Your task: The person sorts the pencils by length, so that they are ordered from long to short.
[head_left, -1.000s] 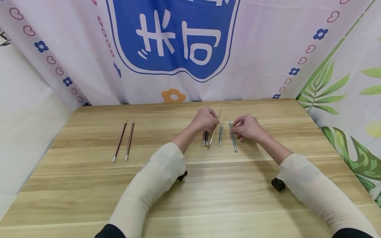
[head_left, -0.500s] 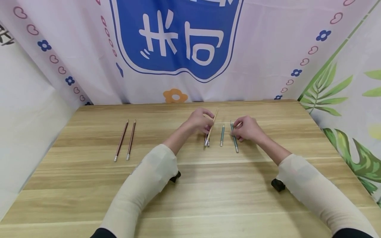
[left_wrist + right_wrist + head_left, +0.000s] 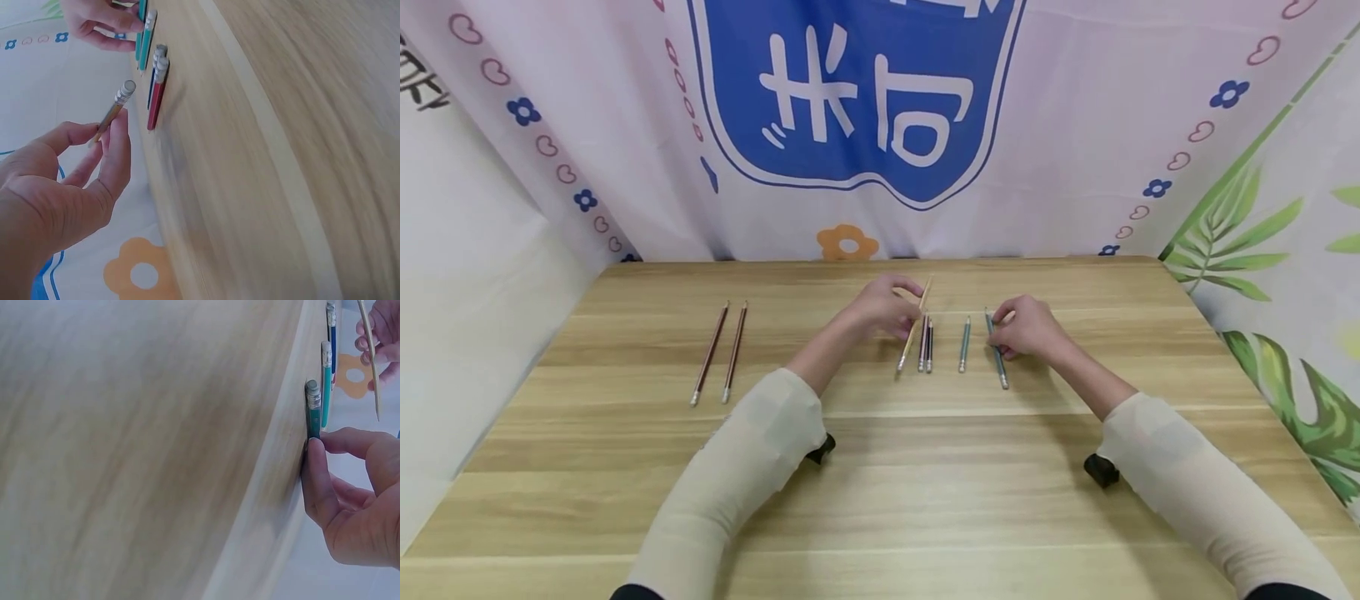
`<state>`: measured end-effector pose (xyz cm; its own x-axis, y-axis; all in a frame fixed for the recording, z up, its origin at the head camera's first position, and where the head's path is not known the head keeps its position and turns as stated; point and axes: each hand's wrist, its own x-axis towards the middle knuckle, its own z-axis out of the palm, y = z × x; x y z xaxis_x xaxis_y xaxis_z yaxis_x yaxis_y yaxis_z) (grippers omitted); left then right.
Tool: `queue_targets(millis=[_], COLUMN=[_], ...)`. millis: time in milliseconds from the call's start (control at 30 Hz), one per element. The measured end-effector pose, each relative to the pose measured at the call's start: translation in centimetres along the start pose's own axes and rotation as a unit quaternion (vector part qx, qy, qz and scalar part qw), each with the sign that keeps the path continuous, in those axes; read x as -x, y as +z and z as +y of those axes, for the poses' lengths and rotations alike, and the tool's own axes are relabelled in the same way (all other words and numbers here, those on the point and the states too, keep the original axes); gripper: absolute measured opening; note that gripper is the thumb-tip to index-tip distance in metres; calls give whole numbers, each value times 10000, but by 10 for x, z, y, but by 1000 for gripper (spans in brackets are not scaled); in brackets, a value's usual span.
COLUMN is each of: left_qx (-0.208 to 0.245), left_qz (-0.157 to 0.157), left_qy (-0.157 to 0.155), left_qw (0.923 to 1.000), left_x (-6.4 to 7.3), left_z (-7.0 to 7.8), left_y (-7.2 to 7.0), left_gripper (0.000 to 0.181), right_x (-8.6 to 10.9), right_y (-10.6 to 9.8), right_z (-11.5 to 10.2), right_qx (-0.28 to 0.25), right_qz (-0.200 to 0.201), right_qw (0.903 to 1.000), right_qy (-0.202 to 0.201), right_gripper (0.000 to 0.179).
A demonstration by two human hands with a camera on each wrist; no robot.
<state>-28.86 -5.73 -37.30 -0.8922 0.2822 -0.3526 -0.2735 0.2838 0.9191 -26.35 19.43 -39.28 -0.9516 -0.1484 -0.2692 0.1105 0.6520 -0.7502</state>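
My left hand (image 3: 883,307) pinches a slim yellow pencil (image 3: 910,342) between thumb and fingers. Its eraser end tilts toward me, and in the left wrist view the yellow pencil (image 3: 111,117) shows clear of the wood. Just right of it lie a short red pencil (image 3: 922,352) and a short dark blue pencil (image 3: 930,348), side by side. My right hand (image 3: 1028,325) pinches a longer teal pencil (image 3: 1001,368) low at the tabletop; its fingertips hide part of the shaft. Between both hands lies a shorter teal pencil (image 3: 965,344).
Two long dark red pencils (image 3: 710,354) lie apart on the left of the wooden table (image 3: 880,483), erasers toward me. A printed curtain (image 3: 1060,150) hangs along the table's back edge. Leaf-patterned cloth (image 3: 1285,392) borders the right side.
My left hand has carried the yellow pencil leftward, from the right side of the short red and dark blue pencils to their left. My right hand keeps its place on the longer teal pencil.
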Motion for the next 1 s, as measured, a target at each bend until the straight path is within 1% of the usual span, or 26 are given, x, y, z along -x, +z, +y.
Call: queue_targets(millis=[267,433,667,833,1000], left_qx=[-214,-211,-246,-222,-195], left_qz=[48,62,93,103,141], left_qy=[-42,-89,-66,-126,-99], left_qw=[9997,9997,9996,9996,9997], left_x=[7,12,20,26,30], left_z=[-1,-2,-10,-16,-20], left_y=[-13,-21,-37,-48,-57], left_gripper=[44,45,46,48,48], right_x=[1,0,-2,-2,-2], right_y=[-1,0,2,2,2], right_z=[-4,-5,-7,-6,-6], right_qx=[48,188,394,432,398], right_qz=[10,11,-1,-27,-10], right_qw=[10000,9998,9991,9989,9991], right_qy=[66,108,175,186,155], right_gripper=[39,36,33,33,32])
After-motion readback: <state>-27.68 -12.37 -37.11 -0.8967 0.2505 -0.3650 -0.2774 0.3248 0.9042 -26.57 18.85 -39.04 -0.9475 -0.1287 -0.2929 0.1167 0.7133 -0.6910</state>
